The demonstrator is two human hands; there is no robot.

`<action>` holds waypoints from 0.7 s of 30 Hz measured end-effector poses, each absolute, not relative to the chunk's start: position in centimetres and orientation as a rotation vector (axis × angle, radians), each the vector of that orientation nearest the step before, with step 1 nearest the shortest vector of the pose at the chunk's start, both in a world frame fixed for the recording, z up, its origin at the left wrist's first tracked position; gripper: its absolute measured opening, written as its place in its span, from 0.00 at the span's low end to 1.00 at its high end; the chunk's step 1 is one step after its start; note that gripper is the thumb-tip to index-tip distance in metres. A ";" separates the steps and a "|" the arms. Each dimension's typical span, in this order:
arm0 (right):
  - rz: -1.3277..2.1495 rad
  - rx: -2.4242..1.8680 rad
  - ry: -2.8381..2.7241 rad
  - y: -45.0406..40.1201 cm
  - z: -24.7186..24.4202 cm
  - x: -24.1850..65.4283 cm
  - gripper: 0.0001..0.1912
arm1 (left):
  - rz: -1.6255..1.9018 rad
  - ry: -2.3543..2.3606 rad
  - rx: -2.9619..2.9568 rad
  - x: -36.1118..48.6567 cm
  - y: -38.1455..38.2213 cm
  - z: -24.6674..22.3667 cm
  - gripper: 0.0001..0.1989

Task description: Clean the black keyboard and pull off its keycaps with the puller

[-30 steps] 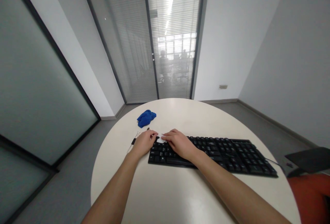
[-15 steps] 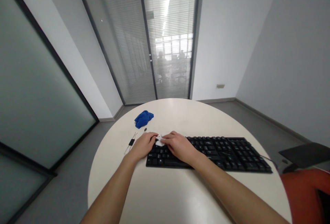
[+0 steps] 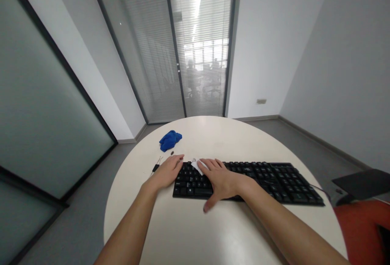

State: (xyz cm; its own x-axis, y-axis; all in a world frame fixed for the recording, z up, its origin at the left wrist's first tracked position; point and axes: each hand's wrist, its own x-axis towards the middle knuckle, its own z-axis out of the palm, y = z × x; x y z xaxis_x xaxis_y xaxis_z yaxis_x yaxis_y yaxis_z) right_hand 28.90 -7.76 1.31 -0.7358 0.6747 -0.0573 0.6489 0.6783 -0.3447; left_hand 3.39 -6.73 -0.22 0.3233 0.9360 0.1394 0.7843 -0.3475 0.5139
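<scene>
The left hand (image 3: 166, 172) lies flat, steadying the long black plastic keyboard (image 3: 246, 177); the right hand (image 3: 219, 179) presses a small white wipe (image 3: 197, 165) flat onto the keys (fingers spread, nothing gripped).

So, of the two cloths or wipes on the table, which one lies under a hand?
The small white wipe: it lies on the keyboard, partly under the right hand. The blue cloth lies crumpled alone near the table's far edge, untouched.
</scene>
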 end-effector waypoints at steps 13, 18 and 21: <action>0.411 -1.010 -2.778 -6.7 0.5 29.0 0.65 | 0.664 1.550 2.362 3.9 -5.9 -1.8 0.21; 0.416 -1.036 -2.780 -6.3 0.4 29.7 0.64 | 0.743 1.536 2.244 4.2 -5.9 -2.6 0.24; 0.407 -1.064 -2.777 -5.9 0.4 30.1 0.63 | 0.811 1.519 2.218 5.0 -6.0 -3.1 0.25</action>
